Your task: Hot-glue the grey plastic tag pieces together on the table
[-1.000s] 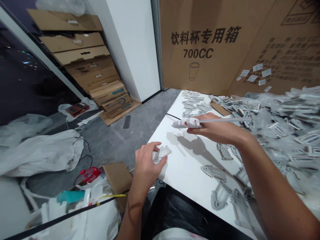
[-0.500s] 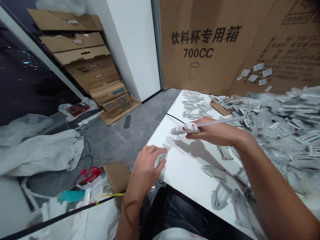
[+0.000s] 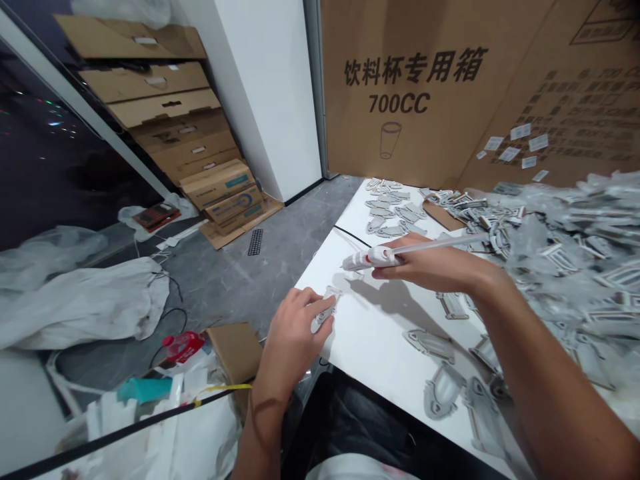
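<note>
My right hand (image 3: pixel 433 263) grips a white hot glue gun (image 3: pixel 364 258) with a red detail. From its rear a long translucent glue stick (image 3: pixel 445 243) sticks out over the wrist. The gun's nozzle points left above the white tabletop (image 3: pixel 370 333), apart from the small piece beyond my left fingers. At the table's left edge, my left hand (image 3: pixel 295 327) pinches a small flat grey-white cutout piece (image 3: pixel 325 315) between thumb and fingers; part of it is hidden. Similar loose cutouts (image 3: pixel 444 390) lie near my right forearm.
A big heap of cutouts in clear plastic bags (image 3: pixel 565 260) covers the table's right side. Several cutouts (image 3: pixel 387 212) lie at the far end, before a large cardboard box (image 3: pixel 410 140). A black cable (image 3: pixel 350 235) crosses the far edge. Left below stands a litter-filled box (image 3: pixel 235 353).
Very little differs. The view has shifted slightly, and the fingers of my left hand have moved a little on the cutout piece. The glue gun stays nearly in place.
</note>
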A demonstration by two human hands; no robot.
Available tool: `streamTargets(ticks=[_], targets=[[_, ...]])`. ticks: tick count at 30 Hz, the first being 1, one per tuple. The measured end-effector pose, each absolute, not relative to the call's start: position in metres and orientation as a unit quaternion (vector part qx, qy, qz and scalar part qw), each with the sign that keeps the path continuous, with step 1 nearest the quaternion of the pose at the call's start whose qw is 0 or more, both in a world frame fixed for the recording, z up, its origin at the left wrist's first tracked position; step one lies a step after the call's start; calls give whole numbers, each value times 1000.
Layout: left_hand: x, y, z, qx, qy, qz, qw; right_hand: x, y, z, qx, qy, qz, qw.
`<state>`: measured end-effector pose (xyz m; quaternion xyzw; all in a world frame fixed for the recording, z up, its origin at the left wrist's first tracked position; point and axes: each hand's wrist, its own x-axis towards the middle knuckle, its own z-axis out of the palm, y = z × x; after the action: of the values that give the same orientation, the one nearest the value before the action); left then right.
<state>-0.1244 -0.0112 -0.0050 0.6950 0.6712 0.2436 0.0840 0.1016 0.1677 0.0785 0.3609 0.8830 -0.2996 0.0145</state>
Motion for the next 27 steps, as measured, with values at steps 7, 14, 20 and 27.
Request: streamTargets(ticks=[7, 14, 20, 27], targets=[[-121, -9, -7, 675, 693, 244, 69, 99, 162, 84, 347, 895, -279, 32], [-113, -6, -15, 648, 719, 248, 35, 88, 154, 86, 313, 895, -312, 53], [-112, -5, -17, 649, 717, 253, 27, 79, 149, 83, 304, 904, -291, 71], [-112, -5, -16, 647, 716, 259, 37, 79, 150, 77, 291, 911, -286, 63]])
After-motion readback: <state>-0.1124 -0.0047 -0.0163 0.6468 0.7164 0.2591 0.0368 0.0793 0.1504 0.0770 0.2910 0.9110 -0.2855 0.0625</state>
